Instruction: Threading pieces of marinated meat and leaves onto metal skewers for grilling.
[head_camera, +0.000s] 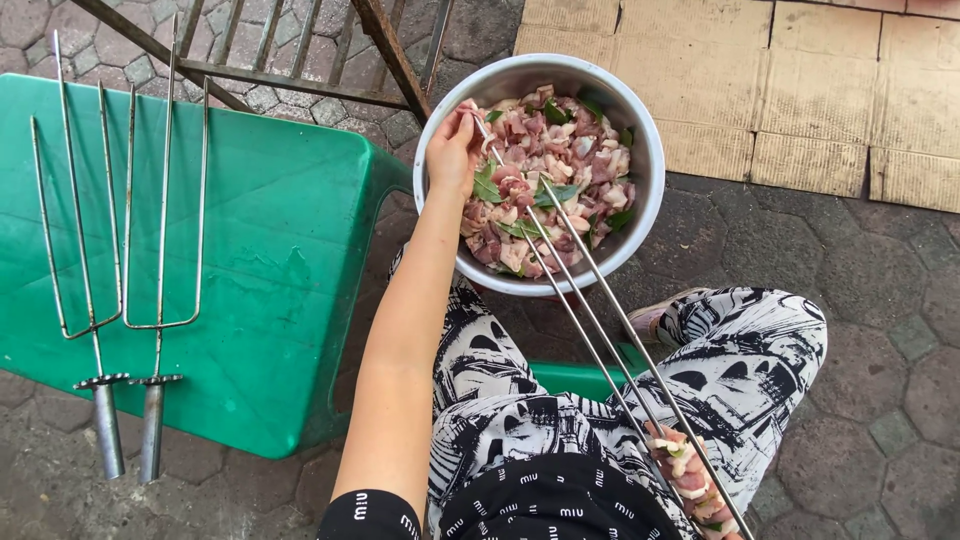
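1. Reaching into the metal bowl (640, 190), your left hand (452, 150) is pinched on a small piece of raw meat (545, 160) at the bowl's left rim, fingers curled over the heap.
2. Your right hand is almost wholly out of view at the bottom edge, below and right of the bowl; you can't tell from here how it is gripping, though the long metal skewer fork (590, 320) runs down toward it.
3. The fork's thin prongs slant from the bottom right up into the bowl, their tips lying on the meat just beside your left fingers.
4. Threaded meat pieces (690, 480) sit low on the prongs, well below the bowl, over your right knee.
5. Green leaves (488, 185) are mixed through the meat inside the bowl.
6. Left of the bowl, a green plastic stool (280, 230) carries two empty skewer forks (120, 260), handles hanging over its near edge.
7. Above and right of the bowl lies flattened cardboard (760, 90) on the paved ground.
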